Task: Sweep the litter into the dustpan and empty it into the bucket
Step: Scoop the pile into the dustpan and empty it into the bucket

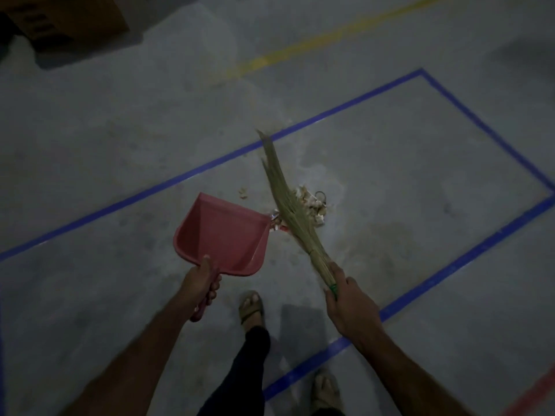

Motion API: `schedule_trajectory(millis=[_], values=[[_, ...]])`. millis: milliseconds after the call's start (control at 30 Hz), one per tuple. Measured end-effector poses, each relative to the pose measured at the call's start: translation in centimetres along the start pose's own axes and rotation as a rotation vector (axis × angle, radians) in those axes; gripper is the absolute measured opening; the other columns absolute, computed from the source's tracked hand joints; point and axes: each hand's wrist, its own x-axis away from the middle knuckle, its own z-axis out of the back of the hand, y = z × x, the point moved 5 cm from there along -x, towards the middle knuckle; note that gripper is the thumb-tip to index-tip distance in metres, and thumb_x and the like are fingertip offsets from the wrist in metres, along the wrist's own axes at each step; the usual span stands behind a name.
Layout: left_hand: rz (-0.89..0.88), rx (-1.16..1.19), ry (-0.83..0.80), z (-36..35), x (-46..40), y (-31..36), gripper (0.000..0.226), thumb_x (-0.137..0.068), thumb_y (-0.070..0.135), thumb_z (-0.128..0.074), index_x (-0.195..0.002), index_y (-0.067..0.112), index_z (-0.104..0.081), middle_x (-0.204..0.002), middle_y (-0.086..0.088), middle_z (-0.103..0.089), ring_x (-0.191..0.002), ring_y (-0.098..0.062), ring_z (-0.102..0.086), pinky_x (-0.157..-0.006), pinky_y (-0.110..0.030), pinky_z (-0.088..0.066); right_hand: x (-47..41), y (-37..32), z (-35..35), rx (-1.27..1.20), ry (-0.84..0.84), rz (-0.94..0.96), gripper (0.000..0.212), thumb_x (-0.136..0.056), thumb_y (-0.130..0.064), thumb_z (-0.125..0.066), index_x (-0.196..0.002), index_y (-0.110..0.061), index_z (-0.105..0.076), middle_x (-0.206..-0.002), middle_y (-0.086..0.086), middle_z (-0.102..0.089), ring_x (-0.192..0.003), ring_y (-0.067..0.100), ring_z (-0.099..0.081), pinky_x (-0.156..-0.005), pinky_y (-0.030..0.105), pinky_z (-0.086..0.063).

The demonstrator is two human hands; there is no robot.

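Note:
A pink dustpan (220,235) lies low over the concrete floor, its open mouth facing right toward a small pile of pale litter (309,202). My left hand (201,282) grips the dustpan's handle. A straw broom (288,205) slants across the litter, bristles pointing up and left. My right hand (348,298) holds the broom near its green-bound end. A few scraps lie at the dustpan's lip. No bucket is in view.
Blue tape (354,105) marks a rectangle on the floor around the litter. A yellow line (300,49) runs farther back. A cardboard box (66,19) sits at the top left. My sandalled feet (250,307) stand just behind the dustpan.

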Motion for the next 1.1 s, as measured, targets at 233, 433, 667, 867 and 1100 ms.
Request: schedule_trajectory(millis=[233,433,667,867,1100], values=[[0.114,-0.071,0.077,3.7,-16.7,-4.0,0.062,-0.105,0.051,-0.032,-0.072,0.005,-0.056,-0.045,-0.002,-0.043,-0.029,-0.011,-0.033,-0.037,-0.013,-0.025,-12.4,-0.2,-13.4,-0.004,-0.178,-0.077,0.061,-0.102,-0.045,-0.038,-0.157,-0.031,-0.015,-0.110,0.004,-0.055,-0.089,0.023,-0.062,-0.074,0.037,-0.053],[0.157,-0.131,0.061,3.2,-27.0,-9.1,0.062,-0.104,0.054,-0.033,-0.077,0.003,-0.057,-0.048,-0.004,-0.044,-0.032,-0.013,-0.034,-0.041,-0.016,-0.025,-21.4,-0.2,-25.5,0.097,-0.406,-0.052,0.062,-0.101,-0.043,-0.040,-0.156,-0.037,-0.014,-0.136,0.009,-0.048,-0.113,0.031,-0.057,-0.086,0.039,-0.049],[0.203,-0.161,-0.019,-1.3,-34.1,-10.9,0.064,-0.104,0.055,-0.031,-0.080,0.002,-0.059,-0.049,-0.003,-0.043,-0.034,-0.014,-0.034,-0.040,-0.017,-0.025,-30.9,5.9,-29.8,0.207,-0.483,-0.155,0.063,-0.101,-0.043,-0.039,-0.156,-0.041,-0.008,-0.114,0.011,-0.051,-0.099,0.031,-0.059,-0.079,0.037,-0.048],[0.206,-0.183,-0.053,-4.5,-36.0,-8.9,0.063,-0.104,0.054,-0.030,-0.080,0.003,-0.058,-0.052,-0.005,-0.044,-0.033,-0.013,-0.035,-0.038,-0.017,-0.028,-31.6,12.4,-24.3,0.171,-0.311,-0.091,0.059,-0.100,-0.048,-0.040,-0.154,-0.040,-0.016,-0.094,0.004,-0.050,-0.075,0.025,-0.058,-0.070,0.042,-0.054],[0.241,-0.226,-0.101,-6.1,-36.0,-7.0,0.064,-0.104,0.055,-0.030,-0.081,0.002,-0.058,-0.052,-0.005,-0.042,-0.036,-0.015,-0.033,-0.040,-0.018,-0.027,-27.4,20.4,-18.1,0.310,-0.481,-0.025,0.061,-0.099,-0.049,-0.045,-0.152,-0.048,-0.014,-0.096,-0.007,-0.046,-0.069,0.007,-0.052,-0.061,0.028,-0.050]])
